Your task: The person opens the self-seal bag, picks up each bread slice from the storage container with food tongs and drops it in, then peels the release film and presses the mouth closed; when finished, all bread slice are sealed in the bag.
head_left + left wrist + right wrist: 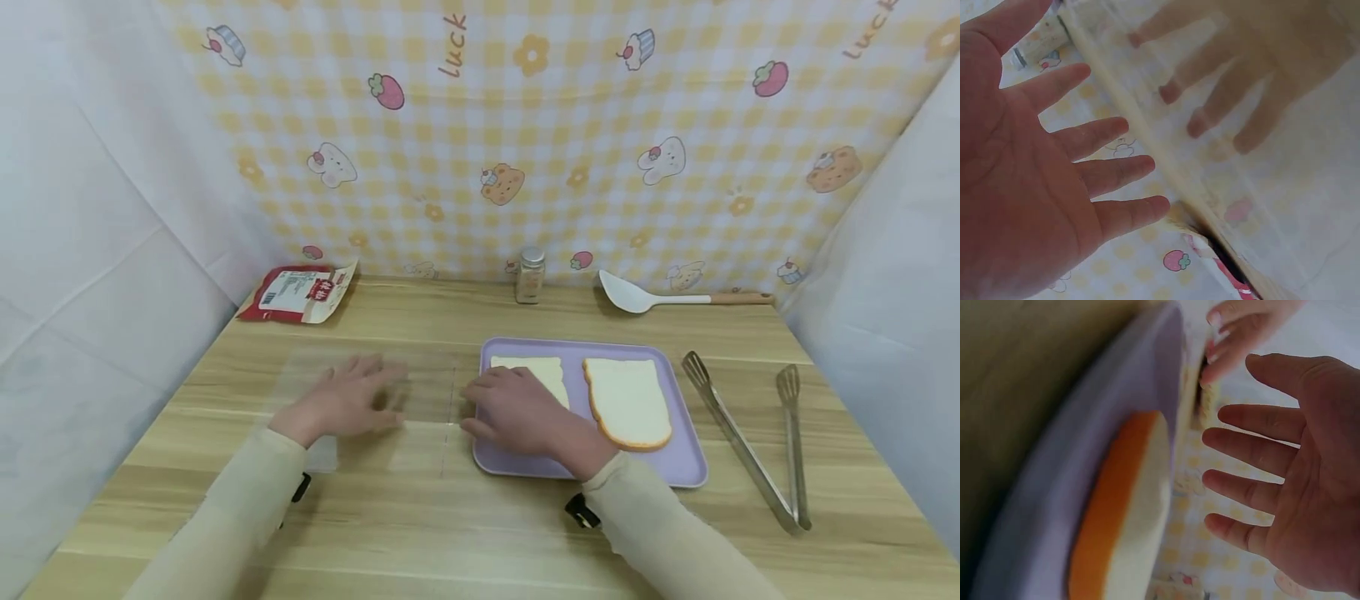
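My left hand [341, 402] hovers palm down, fingers spread, over a clear see-through sheet [422, 446] on the table. In the left wrist view the sheet's glossy surface mirrors the fingers. Over the left part of a purple tray [693, 454] is my right hand [517, 412], its fingers extended and holding nothing. It partly hides a bread slice [553, 372] on the tray. A second bread slice [632, 400], white with an orange-brown crust, lies to the right of it. The right wrist view shows a gap between this palm and the bread [1141, 512].
Metal tongs [750, 454] lie spread apart right of the tray. Behind it are a white spatula [633, 296] with a wooden handle and a small shaker jar [530, 277]. A red and white packet [300, 293] sits at the back left, before a patterned curtain [480, 125].
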Available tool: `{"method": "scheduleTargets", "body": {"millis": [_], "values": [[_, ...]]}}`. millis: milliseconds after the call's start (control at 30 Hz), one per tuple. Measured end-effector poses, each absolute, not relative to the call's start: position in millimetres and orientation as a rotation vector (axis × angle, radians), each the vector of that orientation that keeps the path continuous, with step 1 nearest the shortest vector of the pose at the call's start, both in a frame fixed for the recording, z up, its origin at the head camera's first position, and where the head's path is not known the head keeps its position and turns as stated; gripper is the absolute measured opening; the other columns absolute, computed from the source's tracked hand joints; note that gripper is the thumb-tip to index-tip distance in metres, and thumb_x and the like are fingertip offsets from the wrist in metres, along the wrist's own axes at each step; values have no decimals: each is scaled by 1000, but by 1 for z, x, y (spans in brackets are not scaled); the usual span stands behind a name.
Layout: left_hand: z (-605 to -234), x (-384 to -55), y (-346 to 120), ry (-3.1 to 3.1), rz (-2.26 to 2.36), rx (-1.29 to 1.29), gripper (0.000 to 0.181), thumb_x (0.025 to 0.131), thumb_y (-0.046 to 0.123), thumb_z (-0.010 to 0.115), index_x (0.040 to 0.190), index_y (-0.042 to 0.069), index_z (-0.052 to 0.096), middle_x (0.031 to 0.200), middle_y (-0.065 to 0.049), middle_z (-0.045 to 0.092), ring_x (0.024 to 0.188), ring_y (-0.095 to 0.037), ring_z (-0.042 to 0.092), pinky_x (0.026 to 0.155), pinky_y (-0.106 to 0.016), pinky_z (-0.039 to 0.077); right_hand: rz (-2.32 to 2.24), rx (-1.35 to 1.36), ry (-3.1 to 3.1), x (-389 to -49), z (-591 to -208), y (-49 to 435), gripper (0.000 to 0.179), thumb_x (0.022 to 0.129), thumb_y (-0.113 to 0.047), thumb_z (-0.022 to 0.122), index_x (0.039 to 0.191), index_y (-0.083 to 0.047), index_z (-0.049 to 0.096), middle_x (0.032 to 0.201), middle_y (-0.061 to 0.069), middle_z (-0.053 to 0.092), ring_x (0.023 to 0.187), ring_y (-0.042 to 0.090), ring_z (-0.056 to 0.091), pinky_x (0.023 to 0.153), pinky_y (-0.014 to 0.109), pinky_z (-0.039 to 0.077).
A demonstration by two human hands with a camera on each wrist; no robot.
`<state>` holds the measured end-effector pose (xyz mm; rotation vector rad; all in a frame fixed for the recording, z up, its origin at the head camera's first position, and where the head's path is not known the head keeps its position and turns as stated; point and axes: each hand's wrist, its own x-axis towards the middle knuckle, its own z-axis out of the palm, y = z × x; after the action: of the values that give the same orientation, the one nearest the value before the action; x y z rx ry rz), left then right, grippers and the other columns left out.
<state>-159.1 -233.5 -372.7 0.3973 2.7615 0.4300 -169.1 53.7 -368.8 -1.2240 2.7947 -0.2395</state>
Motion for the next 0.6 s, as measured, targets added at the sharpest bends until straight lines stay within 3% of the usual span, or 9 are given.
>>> {"method": "scheduleTargets", "body": {"millis": [100,233,300,400,500,600], "values": [[-377,-160,-235,2749,406,379,80,99,51,69,165,18,38,171,-31,22,156,-61,17,118,-84,13,-126,-1194,2798,-171,-377,38,43,105,-51,61,132,-18,70,144,2,66,142,29,53,117,59,42],[-380,-161,-236,2749,363,366,80,99,52,69,164,18,39,171,-31,22,156,-60,18,117,-85,16,-61,-1146,2859,-174,-385,23,35,103,-56,63,109,-22,69,136,1,63,137,28,51,119,62,38],[-382,-161,-235,2750,339,363,79,99,53,69,164,17,40,170,-32,24,156,-60,20,116,-85,18,-50,-1100,2873,-176,-387,18,37,101,-58,64,105,-21,68,134,3,61,137,29,48,120,64,35],[-386,-161,-235,2746,321,352,78,99,53,69,163,18,40,170,-31,25,155,-59,22,115,-85,19,-20,-1001,2854,-179,-389,12,49,101,-61,62,124,-18,68,146,8,55,148,33,39,124,67,28],[-388,-160,-235,2743,320,345,78,99,53,69,163,18,40,170,-31,26,155,-59,24,115,-86,20,24,-931,2826,-180,-392,9,67,101,-63,60,149,-17,57,161,12,46,158,36,29,126,69,22],[-389,-160,-235,2745,333,334,78,99,53,69,163,18,41,170,-30,26,155,-58,24,115,-86,20,53,-911,2816,-180,-395,8,72,102,-65,57,156,-17,52,165,12,42,160,35,27,126,69,23]]}}
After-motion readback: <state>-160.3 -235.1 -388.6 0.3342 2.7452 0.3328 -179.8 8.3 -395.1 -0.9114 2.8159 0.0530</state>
